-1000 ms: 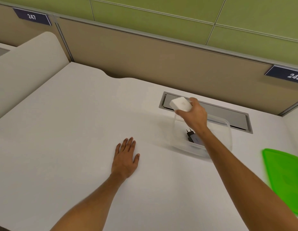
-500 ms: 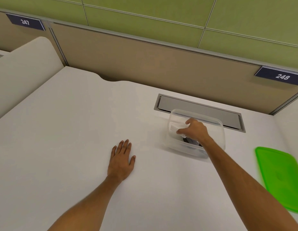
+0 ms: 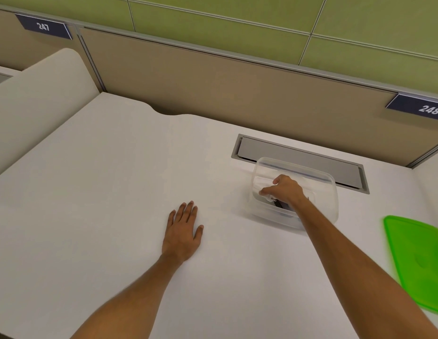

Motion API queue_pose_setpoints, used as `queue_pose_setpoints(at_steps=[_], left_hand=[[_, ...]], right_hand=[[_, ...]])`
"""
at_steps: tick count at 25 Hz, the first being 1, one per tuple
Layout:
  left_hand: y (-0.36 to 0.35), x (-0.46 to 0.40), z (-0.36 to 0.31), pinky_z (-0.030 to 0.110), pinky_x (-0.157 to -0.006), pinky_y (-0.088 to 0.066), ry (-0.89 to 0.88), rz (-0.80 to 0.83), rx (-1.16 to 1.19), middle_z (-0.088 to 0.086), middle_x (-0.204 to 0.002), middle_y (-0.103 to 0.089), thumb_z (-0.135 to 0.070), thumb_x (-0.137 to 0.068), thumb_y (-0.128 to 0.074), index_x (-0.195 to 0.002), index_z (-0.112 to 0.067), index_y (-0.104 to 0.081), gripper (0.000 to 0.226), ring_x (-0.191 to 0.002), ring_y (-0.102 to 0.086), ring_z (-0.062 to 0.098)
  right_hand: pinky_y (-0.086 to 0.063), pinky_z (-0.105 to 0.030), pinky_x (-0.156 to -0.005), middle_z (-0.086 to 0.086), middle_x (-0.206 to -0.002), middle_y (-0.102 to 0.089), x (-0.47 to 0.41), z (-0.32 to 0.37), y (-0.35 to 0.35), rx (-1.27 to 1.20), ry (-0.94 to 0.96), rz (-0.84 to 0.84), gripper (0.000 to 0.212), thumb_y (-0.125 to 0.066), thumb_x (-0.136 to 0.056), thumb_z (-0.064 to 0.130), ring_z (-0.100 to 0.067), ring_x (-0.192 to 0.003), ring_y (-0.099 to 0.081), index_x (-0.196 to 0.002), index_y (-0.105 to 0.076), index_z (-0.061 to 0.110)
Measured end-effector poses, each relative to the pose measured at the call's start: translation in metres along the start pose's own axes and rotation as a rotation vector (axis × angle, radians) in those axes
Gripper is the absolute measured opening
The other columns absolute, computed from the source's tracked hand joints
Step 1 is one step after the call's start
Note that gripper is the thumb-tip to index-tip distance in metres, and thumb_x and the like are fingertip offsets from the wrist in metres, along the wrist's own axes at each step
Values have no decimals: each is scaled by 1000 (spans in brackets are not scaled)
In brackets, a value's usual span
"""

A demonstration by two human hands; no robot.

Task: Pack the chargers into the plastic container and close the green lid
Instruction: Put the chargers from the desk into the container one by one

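A clear plastic container (image 3: 328,192) stands on the white desk, right of centre. My right hand (image 3: 285,190) reaches down inside it, fingers curled on a white charger (image 3: 262,185) lying against the left wall. A dark charger (image 3: 281,204) shows partly under my wrist at the bottom. The green lid (image 3: 419,260) lies flat on the desk to the right, apart from the container. My left hand (image 3: 182,232) rests palm down on the desk, fingers spread, holding nothing.
A grey cable hatch (image 3: 298,155) is set in the desk just behind the container. A beige partition (image 3: 213,81) runs along the back, with number plates 247 (image 3: 43,26) and 248 (image 3: 424,108). A rounded white divider (image 3: 37,94) rises at the left.
My right hand has carried the white charger from above the container's rim down into the container. The left hand has stayed flat on the desk.
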State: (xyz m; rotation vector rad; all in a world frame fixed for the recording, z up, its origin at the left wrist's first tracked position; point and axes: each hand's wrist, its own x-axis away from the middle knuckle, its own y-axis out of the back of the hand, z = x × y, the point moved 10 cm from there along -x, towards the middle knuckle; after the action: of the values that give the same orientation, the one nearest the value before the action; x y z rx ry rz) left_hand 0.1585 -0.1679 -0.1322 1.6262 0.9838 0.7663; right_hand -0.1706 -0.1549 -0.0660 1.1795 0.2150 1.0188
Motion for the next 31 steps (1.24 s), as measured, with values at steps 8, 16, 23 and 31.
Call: queue_pose_setpoints(at_steps=[8, 16, 23, 31], left_hand=[[1, 0, 0, 37, -119, 0, -2, -9, 1, -1, -158, -15, -45, -92, -24, -148, -17, -19, 63, -146, -6, 16], [0, 0, 0, 37, -118, 1, 1, -3, -7, -2, -159, -13, -47, -91, -20, -148, -18, -17, 64, -146, -4, 15], [-2, 0, 2, 37, -118, 1, 4, 10, -11, -1, -159, -12, -46, -92, -22, -148, -18, -15, 64, -146, -3, 15], [1, 0, 1, 38, -118, -3, -9, -11, 23, -1, -158, -18, -49, -89, -15, -147, -16, -21, 68, -145, -8, 16]], right_hand=[[-48, -37, -78, -10, -114, -63, 6, 16, -6, 193, 11, -11, 80, -76, -65, 51, -31, -103, -59, -125, -43, 8], [-45, -35, -72, -10, -111, -63, 13, 27, -14, 327, 11, -27, 73, -70, -68, 52, -30, -101, -60, -120, -49, 6], [-43, -32, -68, -7, -102, -65, 6, 21, 6, 268, 22, -36, 71, -59, -74, 69, -26, -85, -61, -112, -58, 9], [-42, -30, -62, -3, -78, -61, 9, 4, 50, 229, -3, -194, 44, -57, -81, 58, -23, -71, -54, -82, -54, 14]])
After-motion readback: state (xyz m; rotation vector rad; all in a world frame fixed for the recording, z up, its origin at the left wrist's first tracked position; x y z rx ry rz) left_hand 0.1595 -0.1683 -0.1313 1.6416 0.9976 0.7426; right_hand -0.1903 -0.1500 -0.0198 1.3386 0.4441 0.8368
